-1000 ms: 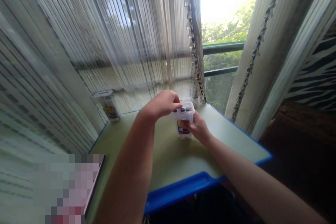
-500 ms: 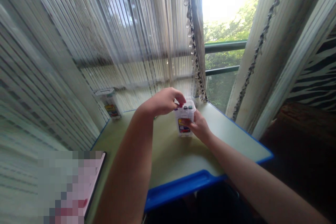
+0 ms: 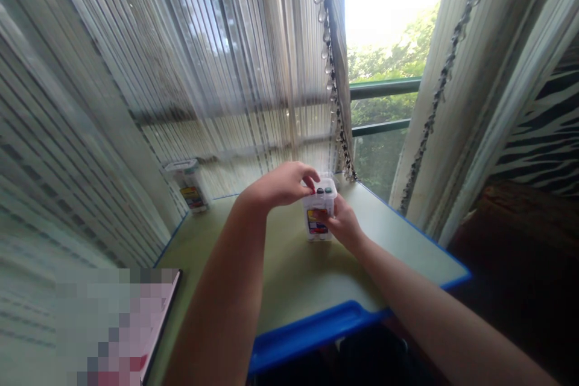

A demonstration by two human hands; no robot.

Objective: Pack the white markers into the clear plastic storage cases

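A clear plastic container (image 3: 318, 233) with a colourful label stands upright on the table. My right hand (image 3: 344, 222) is closed round its right side, and some of its fingers show dimly through the wall. At the container's top, a dark round end (image 3: 320, 191) and a green round end (image 3: 328, 190) sit side by side near the front rim. My left hand (image 3: 287, 183) arches over the left of the opening, fingers pinched on a small red piece (image 3: 312, 191) at the rim. Its exact kind is too small to make out.
A similar labelled container (image 3: 192, 190) stands at the table's far left corner by the striped curtain (image 3: 217, 84). The pale table (image 3: 289, 289) has a blue edge and a blue front tray (image 3: 312, 335). A dark-edged, partly blurred panel (image 3: 158, 325) lies at left.
My left hand has lowered slightly with the red piece, which now sits at the container's rim. My right hand keeps its hold. The view has tilted a little upward.
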